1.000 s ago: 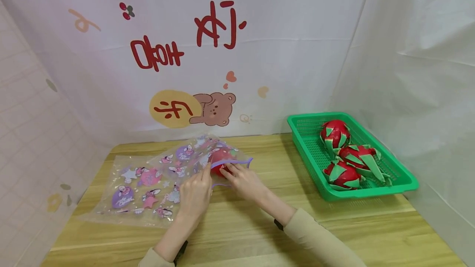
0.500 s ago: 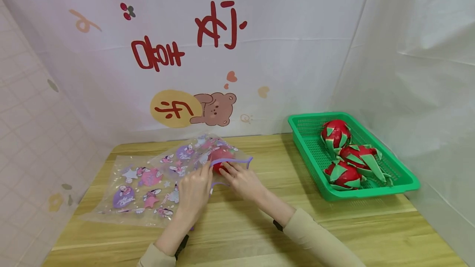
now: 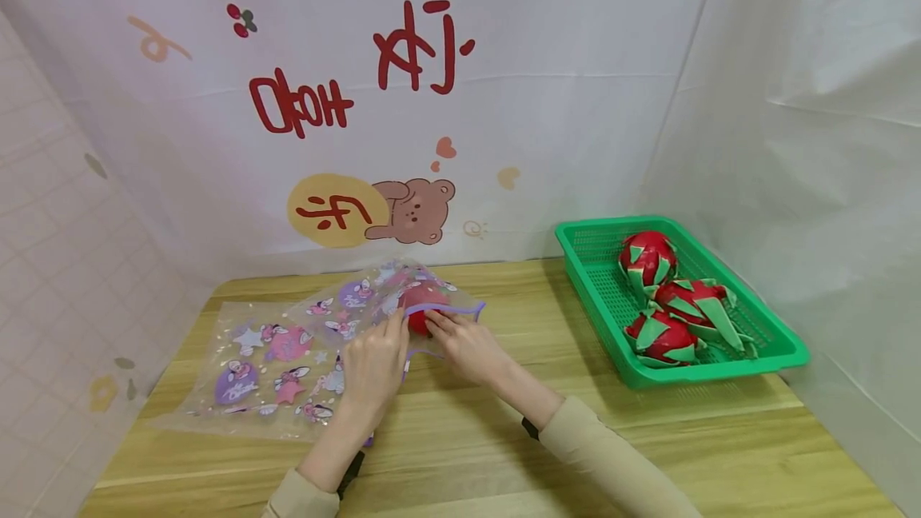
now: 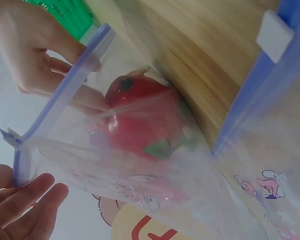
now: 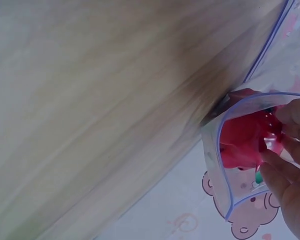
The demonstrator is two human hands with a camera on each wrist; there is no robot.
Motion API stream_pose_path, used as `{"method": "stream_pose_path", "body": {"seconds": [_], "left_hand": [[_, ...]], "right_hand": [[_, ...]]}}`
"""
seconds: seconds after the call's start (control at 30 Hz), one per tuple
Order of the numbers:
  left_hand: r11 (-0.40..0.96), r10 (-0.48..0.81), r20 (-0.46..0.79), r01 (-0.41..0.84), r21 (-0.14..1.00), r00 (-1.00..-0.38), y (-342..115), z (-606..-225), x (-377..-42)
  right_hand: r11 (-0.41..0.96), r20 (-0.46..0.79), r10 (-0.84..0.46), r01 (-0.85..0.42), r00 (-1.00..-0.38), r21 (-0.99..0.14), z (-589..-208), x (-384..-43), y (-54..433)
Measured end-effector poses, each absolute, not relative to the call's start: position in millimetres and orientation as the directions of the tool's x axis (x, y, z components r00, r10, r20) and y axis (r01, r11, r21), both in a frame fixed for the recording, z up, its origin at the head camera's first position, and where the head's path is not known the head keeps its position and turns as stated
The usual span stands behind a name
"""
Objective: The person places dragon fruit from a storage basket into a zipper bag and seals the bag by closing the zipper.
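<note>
A clear zip bag [image 3: 392, 286] with a purple edge and cartoon prints lies at the back middle of the table. Inside its mouth sits a red dragon fruit [image 4: 140, 120] with green scales. My left hand [image 3: 374, 364] pinches the purple rim at the left side of the mouth, between thumb and fingers. Through the opening reaches my right hand [image 3: 468, 348], its fingertips [image 5: 272, 172] pressing on the near end of the fruit. In the head view, the bag's upper layer covers most of the fruit.
Another printed zip bag [image 3: 277, 370] lies flat at the left, with a white slider [image 4: 275, 36] on its purple edge. At the right stands a green basket [image 3: 597, 302] holding three red dragon fruits [image 3: 694, 302]. White printed sheets wall in the wooden table [image 3: 475, 454].
The dragon fruit shifts slightly deeper under the bag's upper layer, with my right fingers following it. My left hand keeps its hold on the rim.
</note>
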State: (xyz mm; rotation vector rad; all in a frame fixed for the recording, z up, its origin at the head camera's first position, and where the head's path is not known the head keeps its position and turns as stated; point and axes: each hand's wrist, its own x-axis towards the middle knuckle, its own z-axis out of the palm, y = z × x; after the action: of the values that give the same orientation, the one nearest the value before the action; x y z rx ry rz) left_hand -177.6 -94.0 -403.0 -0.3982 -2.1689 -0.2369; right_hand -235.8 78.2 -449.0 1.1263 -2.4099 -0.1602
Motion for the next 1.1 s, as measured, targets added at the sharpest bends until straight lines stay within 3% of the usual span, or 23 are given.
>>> {"method": "stream_pose_path", "body": {"seconds": [0.33, 0.87, 1.1], "left_hand": [[0.923, 0.17, 0.805, 0.378, 0.072, -0.569, -94.6, -397.4, -180.7], [0.924, 0.203, 0.841, 0.383, 0.005, -0.501, -91.7, -393.3, -182.1], [0.929, 0.198, 0.841, 0.37, 0.003, -0.503, -92.1, -390.8, -184.2]], "right_hand": [[0.66, 0.369, -0.747, -0.685, -0.553, 0.31, -448.1, -231.0, 74.5], [0.67, 0.396, -0.73, -0.698, -0.557, 0.253, -450.2, -248.2, 68.8], [0.663, 0.388, -0.739, -0.697, -0.551, 0.272, -449.9, -246.6, 67.1]]}}
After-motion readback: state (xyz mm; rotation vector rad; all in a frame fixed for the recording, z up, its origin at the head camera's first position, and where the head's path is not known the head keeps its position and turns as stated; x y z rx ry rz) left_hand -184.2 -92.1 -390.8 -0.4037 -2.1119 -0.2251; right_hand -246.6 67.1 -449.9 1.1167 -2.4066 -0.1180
